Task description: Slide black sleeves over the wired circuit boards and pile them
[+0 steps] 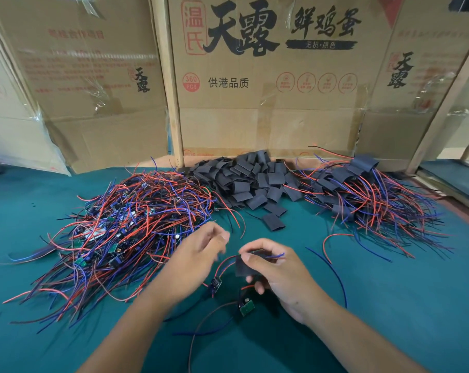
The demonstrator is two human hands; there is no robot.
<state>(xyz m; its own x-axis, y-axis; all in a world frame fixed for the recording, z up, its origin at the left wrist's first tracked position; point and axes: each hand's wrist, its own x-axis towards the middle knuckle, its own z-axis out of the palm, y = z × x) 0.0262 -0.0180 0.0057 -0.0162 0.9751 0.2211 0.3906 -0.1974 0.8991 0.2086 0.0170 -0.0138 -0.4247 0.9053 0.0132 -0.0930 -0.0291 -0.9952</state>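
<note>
While right grip pinches flat black sleeve, wires threaded through; left grip blurred, apart.

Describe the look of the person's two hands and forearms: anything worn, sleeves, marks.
Both forearms are bare up to the frame's lower edge; no sleeves show. The left hand and right hand wear no gloves, and no rings, watch or wristband are visible. The left hand is motion-blurred, so fine detail there cannot be told.
</note>
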